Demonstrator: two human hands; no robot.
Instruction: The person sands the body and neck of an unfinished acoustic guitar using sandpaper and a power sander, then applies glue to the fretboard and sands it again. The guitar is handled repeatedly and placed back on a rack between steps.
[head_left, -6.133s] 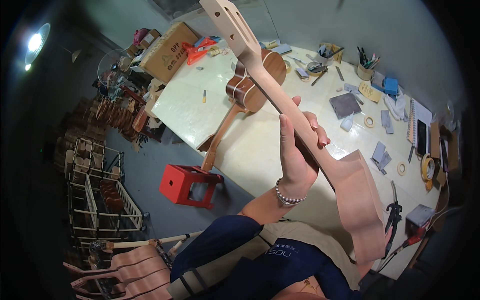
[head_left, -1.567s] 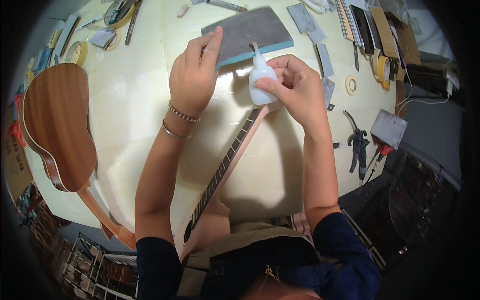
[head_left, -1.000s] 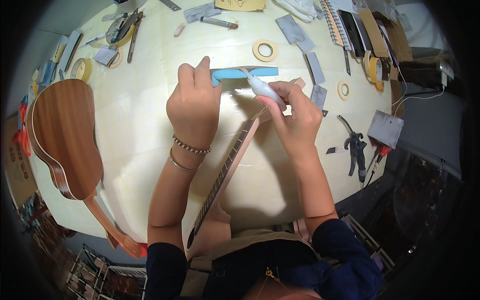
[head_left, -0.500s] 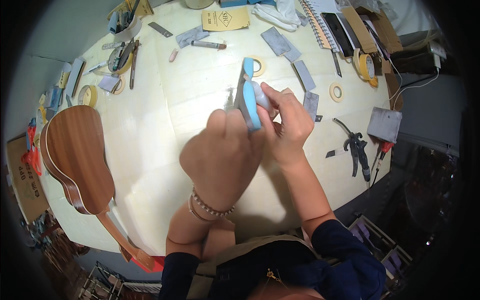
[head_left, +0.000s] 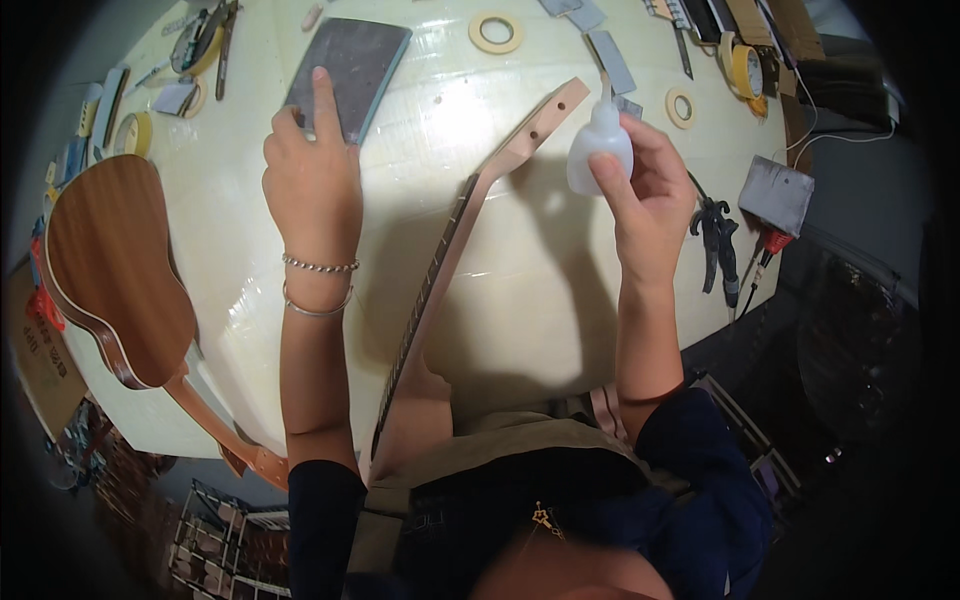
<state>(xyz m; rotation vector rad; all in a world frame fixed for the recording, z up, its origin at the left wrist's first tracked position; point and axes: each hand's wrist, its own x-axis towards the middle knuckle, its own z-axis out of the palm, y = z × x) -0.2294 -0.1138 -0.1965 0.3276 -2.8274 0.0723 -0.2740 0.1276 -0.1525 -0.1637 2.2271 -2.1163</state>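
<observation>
Now that the sanding block (head_left: 345, 65) lies flat on the tabletop (head_left: 520, 290) under the left hand (head_left: 310, 180), the right hand (head_left: 650, 195) grips the glue bottle (head_left: 598, 150) beside the guitar neck (head_left: 470, 230).

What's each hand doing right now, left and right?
Left hand: fingers pressed on the grey sanding block, not gripping it.
Right hand: closed on the small white squeeze bottle.

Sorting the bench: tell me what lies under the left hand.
The left hand presses on a grey sanding block lying flat on the pale table. The block's near end is hidden beneath the fingers.
</observation>
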